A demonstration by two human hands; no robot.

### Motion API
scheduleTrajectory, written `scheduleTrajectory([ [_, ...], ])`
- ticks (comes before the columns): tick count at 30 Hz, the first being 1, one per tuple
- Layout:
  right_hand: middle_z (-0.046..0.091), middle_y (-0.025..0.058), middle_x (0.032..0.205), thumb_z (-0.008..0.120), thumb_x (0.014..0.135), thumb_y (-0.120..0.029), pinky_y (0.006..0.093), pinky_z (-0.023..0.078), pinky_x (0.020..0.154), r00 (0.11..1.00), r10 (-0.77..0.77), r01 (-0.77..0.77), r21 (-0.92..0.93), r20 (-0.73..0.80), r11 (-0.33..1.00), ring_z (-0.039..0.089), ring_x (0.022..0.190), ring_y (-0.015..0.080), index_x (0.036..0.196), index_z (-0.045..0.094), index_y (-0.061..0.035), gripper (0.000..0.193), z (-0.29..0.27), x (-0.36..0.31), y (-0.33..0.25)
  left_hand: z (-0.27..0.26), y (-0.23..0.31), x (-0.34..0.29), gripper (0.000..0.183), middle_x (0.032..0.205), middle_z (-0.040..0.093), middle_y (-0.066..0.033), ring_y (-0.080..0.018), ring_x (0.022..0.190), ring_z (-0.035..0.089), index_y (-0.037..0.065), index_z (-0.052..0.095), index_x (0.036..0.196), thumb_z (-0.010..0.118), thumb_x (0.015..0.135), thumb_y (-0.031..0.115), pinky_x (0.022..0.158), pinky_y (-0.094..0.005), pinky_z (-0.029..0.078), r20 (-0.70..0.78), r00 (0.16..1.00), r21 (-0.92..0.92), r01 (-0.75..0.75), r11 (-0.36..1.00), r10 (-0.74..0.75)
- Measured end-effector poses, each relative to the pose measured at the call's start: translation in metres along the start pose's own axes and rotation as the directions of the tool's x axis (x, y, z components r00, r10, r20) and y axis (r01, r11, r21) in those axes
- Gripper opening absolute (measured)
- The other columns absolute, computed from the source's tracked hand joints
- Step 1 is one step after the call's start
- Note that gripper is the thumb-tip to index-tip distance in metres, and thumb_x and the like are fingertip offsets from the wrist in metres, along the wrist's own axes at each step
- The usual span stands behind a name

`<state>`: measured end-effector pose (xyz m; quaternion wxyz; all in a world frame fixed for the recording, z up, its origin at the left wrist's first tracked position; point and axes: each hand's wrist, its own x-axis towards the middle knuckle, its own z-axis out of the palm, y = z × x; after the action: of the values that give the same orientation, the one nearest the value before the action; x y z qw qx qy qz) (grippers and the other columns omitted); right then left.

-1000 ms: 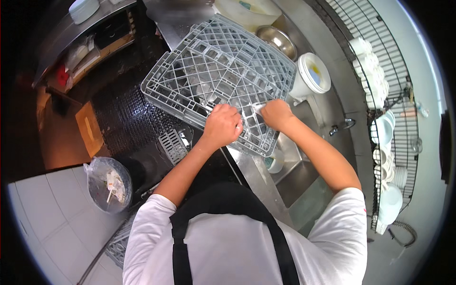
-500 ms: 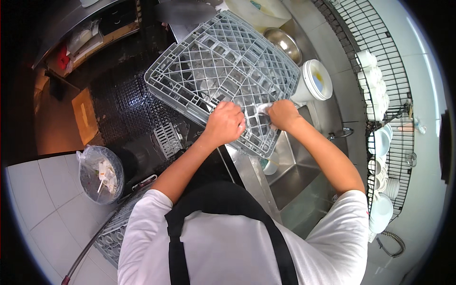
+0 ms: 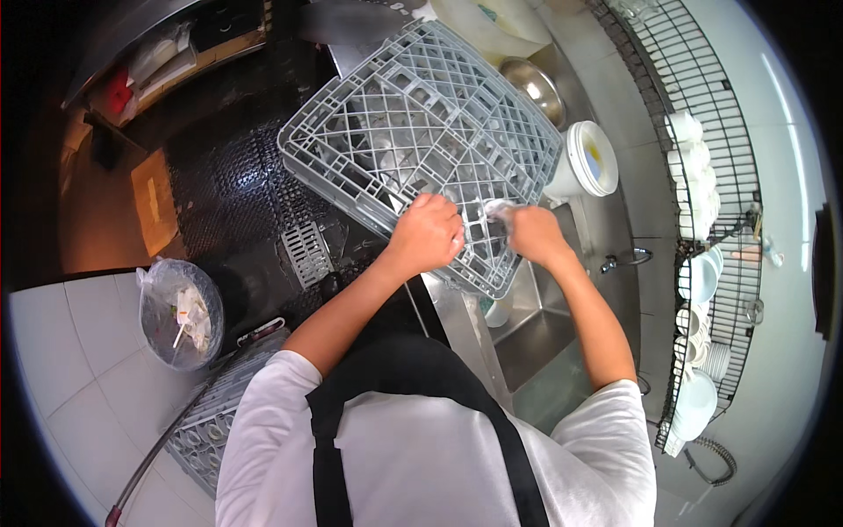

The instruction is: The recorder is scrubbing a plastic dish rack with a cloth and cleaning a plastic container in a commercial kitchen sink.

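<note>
A grey plastic dish rack [image 3: 344, 200] with an open lattice lies tilted over the steel counter and the sink's edge in front of me. My left hand [image 3: 428, 233] is closed around its near left edge. Over the near right part of the lattice, my right hand [image 3: 534, 233] is closed on a white, wet-looking wad [image 3: 498, 207], pressed to the bars. Whether the wad is a cloth or a foamy sponge cannot be made out. My right fingertips are slightly blurred.
The steel sink [image 3: 549, 338] lies below my right forearm, with a tap [image 3: 628, 259] beside it. White buckets [image 3: 587, 162] and a metal bowl [image 3: 531, 88] stand beyond. A wire shelf [image 3: 716, 105] holds crockery at right. A lined bin [image 3: 182, 312] stands at left.
My right hand has moved slightly toward me over the lattice, and its forearm has swung inward. My left hand keeps its hold on the rack. The whole view has shifted a little.
</note>
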<state>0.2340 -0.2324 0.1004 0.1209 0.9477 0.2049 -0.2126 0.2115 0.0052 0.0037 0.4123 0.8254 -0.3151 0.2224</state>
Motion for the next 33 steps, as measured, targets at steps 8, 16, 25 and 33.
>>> scheduleTrajectory([
  [8, 0.077, 0.0153, 0.098, 0.071, 0.077, -0.013, 0.0469, 0.058, 0.075, 0.975, -0.093, 0.130, 0.181, -0.204, 0.975, 0.074, 0.081, 0.0367, 0.126, 0.072, -0.0142, 0.049, 0.005, 0.007, 0.031, 0.002, -0.002, 0.002, 0.013, 0.084, 0.064, -0.0057, -0.0253, 0.091, 0.061, 0.008, 0.069, 0.075, 0.072, 0.080, 0.020, 0.090, -0.0404, 0.047, 0.015, 1.000, 0.024, 0.009, 1.000, -0.009],
  [16, 0.073, 0.0199, 0.084, 0.063, 0.082, -0.013, 0.0481, 0.058, 0.070, 0.982, -0.153, 0.134, -0.158, -0.114, 0.978, 0.074, 0.077, 0.0372, 0.106, 0.074, -0.0084, 0.027, 0.022, -0.006, 0.020, -0.004, -0.001, -0.001, 0.012, 0.084, 0.062, -0.0054, -0.0263, 0.089, 0.061, 0.008, 0.067, 0.078, 0.070, 0.080, 0.019, 0.087, -0.0404, 0.048, 0.004, 1.000, 0.022, 0.016, 1.000, -0.016],
  [25, 0.058, 0.0083, 0.064, 0.056, 0.095, -0.024, 0.0403, 0.037, 0.040, 0.838, 0.122, -0.546, 0.816, 0.533, 0.188, 0.052, 0.047, 0.0202, 0.082, 0.063, -0.0064, 0.023, 0.015, 0.051, 0.010, -0.002, 0.007, 0.008, 0.012, 0.087, 0.064, -0.0063, -0.0282, 0.090, 0.062, 0.007, 0.066, 0.077, 0.071, 0.080, 0.018, 0.088, -0.0421, 0.048, 0.013, 1.000, 0.023, -0.009, 1.000, 0.008],
  [33, 0.050, 0.0038, 0.059, 0.053, 0.101, -0.033, 0.0337, 0.027, 0.031, 0.938, 0.115, -0.347, 0.868, 0.328, 0.354, 0.037, 0.033, 0.0162, 0.085, 0.059, -0.0084, 0.030, 0.019, 0.008, -0.013, -0.002, 0.004, 0.006, 0.014, 0.090, 0.067, -0.0073, -0.0297, 0.092, 0.063, 0.006, 0.068, 0.079, 0.072, 0.078, 0.019, 0.087, -0.0444, 0.047, 0.054, 0.998, 0.069, -0.018, 0.997, 0.014],
])
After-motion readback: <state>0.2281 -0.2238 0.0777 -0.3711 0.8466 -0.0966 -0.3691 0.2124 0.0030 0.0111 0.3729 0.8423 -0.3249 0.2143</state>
